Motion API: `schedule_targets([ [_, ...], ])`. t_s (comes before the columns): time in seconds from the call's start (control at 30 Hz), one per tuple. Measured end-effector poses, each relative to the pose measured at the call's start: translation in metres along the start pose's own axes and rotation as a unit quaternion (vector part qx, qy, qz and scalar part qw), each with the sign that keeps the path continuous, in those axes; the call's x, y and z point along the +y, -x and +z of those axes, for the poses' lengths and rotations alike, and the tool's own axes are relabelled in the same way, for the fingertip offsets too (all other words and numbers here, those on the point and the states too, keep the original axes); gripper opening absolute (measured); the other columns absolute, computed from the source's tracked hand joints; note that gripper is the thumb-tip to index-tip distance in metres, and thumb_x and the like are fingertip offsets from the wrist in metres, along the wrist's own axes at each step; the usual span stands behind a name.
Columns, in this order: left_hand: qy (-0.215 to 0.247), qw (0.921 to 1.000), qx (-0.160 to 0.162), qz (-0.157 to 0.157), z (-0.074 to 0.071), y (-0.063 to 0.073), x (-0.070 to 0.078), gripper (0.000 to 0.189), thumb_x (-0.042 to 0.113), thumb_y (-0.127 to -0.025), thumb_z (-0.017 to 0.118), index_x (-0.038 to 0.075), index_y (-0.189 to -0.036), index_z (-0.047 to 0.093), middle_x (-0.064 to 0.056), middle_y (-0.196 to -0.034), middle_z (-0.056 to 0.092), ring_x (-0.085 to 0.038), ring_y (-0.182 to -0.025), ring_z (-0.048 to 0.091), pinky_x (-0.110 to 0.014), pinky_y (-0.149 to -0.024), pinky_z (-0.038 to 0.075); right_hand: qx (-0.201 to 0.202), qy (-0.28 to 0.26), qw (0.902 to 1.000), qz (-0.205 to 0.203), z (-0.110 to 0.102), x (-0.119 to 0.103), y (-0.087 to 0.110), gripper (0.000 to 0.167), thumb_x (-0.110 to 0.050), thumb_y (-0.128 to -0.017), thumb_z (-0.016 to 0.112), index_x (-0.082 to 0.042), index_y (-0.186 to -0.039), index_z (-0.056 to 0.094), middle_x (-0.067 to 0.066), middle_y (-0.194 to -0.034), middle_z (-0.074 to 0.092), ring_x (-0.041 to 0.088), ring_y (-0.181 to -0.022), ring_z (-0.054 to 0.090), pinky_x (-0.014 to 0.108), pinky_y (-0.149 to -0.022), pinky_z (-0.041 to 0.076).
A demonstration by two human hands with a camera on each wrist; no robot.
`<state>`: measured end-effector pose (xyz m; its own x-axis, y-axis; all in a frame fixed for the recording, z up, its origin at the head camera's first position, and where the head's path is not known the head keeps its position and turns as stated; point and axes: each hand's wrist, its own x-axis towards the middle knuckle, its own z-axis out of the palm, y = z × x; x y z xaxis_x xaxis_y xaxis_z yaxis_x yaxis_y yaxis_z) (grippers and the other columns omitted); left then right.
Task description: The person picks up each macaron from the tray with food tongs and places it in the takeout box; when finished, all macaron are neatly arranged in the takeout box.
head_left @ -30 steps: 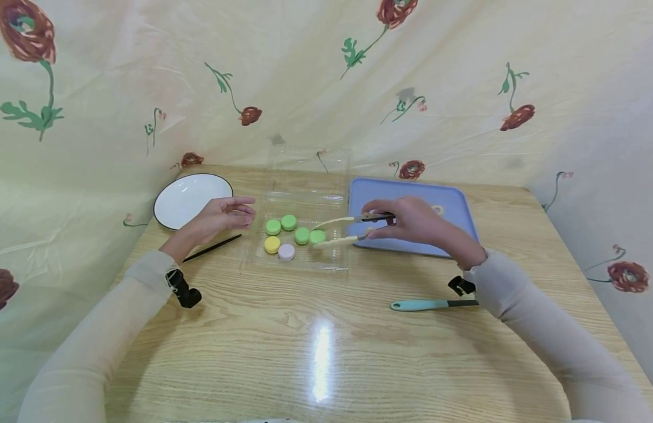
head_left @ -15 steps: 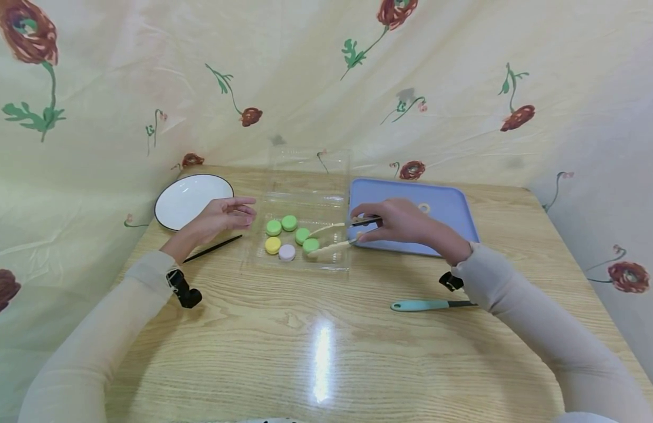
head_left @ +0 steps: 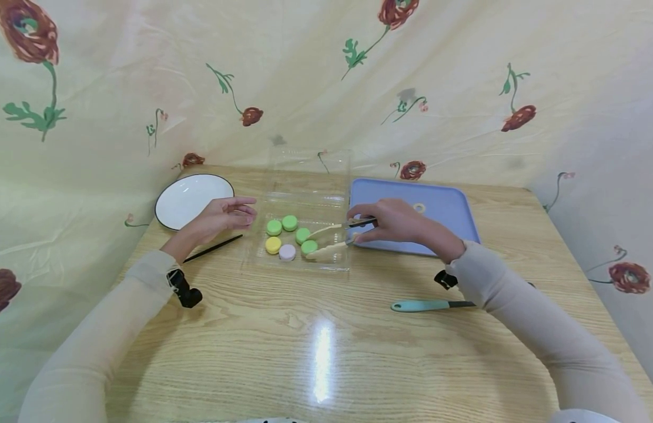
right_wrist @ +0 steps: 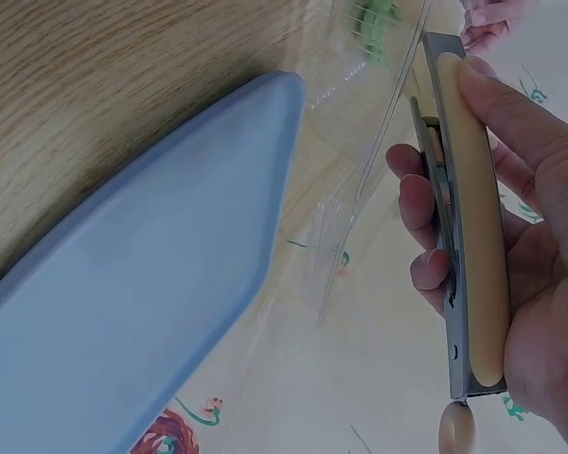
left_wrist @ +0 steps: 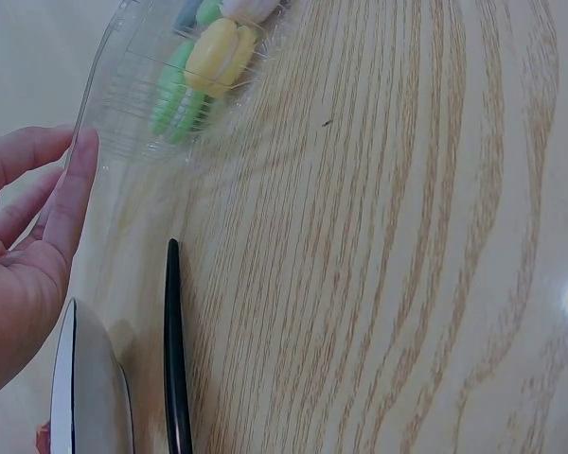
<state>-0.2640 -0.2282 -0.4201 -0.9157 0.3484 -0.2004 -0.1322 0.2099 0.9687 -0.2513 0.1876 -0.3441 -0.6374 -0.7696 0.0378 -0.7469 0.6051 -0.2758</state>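
Note:
In the head view, several green macarons (head_left: 290, 222), a yellow macaron (head_left: 273, 245) and a pale lilac one (head_left: 287, 252) lie in a clear plastic box (head_left: 326, 265). My right hand (head_left: 394, 220) holds a pair of tongs (head_left: 328, 249), thumb on one arm and fingers on the other. The parted tips reach into the box, at the two rightmost green macarons. In the right wrist view the tongs (right_wrist: 478, 218) show tan inlaid handles. My left hand (head_left: 220, 217) pinches the box's left edge between thumb and fingers, as the left wrist view shows.
The box's clear lid (head_left: 308, 170) stands raised behind it. At the left are a white dish (head_left: 191, 197) with a dark rim and a thin black stick (head_left: 214, 248). A blue tray (head_left: 453, 205) with small ring-shaped pieces lies right; a turquoise-handled utensil (head_left: 418, 305) lies nearer.
My right hand has moved a little left with the tongs. The rightmost green macaron has shifted left and nearer to me. My left hand has stayed in place.

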Motion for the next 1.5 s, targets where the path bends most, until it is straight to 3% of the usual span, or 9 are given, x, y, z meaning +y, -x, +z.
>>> schedule_targets([
  [0.27, 0.002, 1.0, 0.0, -0.001, 0.0, 0.0, 0.0, 0.06, 0.004, -0.099, 0.064, -0.001, -0.154, 0.039, -0.005, -0.123, 0.06, -0.017, -0.112, 0.065, -0.023, -0.093, 0.06, -0.002, 0.009, 0.9999, 0.005, 0.003, 0.0, -0.003, 0.047, -0.033, -0.085, 0.084, -0.014, -0.125, 0.068, 0.012, -0.095, 0.078, 0.011, -0.057, 0.049, 0.027, -0.052, 0.034],
  [0.73, -0.003, 1.0, -0.001, 0.001, 0.001, 0.0, 0.0, 0.06, 0.005, -0.1, 0.064, 0.0, -0.154, 0.04, -0.008, -0.124, 0.059, -0.018, -0.113, 0.064, -0.022, -0.093, 0.06, 0.005, 0.019, 0.9997, 0.012, 0.001, -0.005, -0.003, 0.047, -0.031, -0.084, 0.085, -0.014, -0.124, 0.068, 0.007, -0.08, 0.074, 0.011, -0.056, 0.052, 0.028, -0.049, 0.037],
  [1.0, -0.003, 1.0, 0.002, -0.004, 0.001, 0.0, 0.0, 0.06, 0.005, -0.1, 0.065, 0.0, -0.154, 0.04, -0.004, -0.121, 0.06, -0.016, -0.111, 0.065, -0.022, -0.093, 0.06, 0.0, 0.015, 0.9999, 0.006, 0.002, -0.004, -0.003, 0.046, -0.033, -0.085, 0.084, -0.013, -0.124, 0.068, 0.013, -0.096, 0.078, 0.012, -0.061, 0.058, 0.03, -0.052, 0.041],
  [1.33, -0.003, 1.0, 0.001, -0.002, 0.0, 0.001, -0.001, 0.061, 0.006, -0.099, 0.065, 0.0, -0.154, 0.04, -0.004, -0.122, 0.06, -0.018, -0.113, 0.064, -0.022, -0.093, 0.06, -0.016, 0.018, 0.9997, 0.01, 0.002, -0.004, -0.009, 0.047, -0.035, -0.086, 0.083, -0.014, -0.125, 0.069, 0.011, -0.102, 0.078, 0.012, -0.063, 0.061, 0.029, -0.051, 0.041],
  [1.5, -0.002, 1.0, 0.0, 0.001, 0.0, 0.0, -0.001, 0.06, 0.005, -0.099, 0.065, -0.001, -0.154, 0.039, -0.003, -0.121, 0.06, -0.017, -0.112, 0.065, -0.022, -0.093, 0.06, -0.019, 0.023, 0.9994, 0.015, 0.003, -0.005, -0.012, 0.047, -0.035, -0.086, 0.083, -0.014, -0.125, 0.069, 0.005, -0.085, 0.075, 0.01, -0.056, 0.051, 0.028, -0.05, 0.036],
])
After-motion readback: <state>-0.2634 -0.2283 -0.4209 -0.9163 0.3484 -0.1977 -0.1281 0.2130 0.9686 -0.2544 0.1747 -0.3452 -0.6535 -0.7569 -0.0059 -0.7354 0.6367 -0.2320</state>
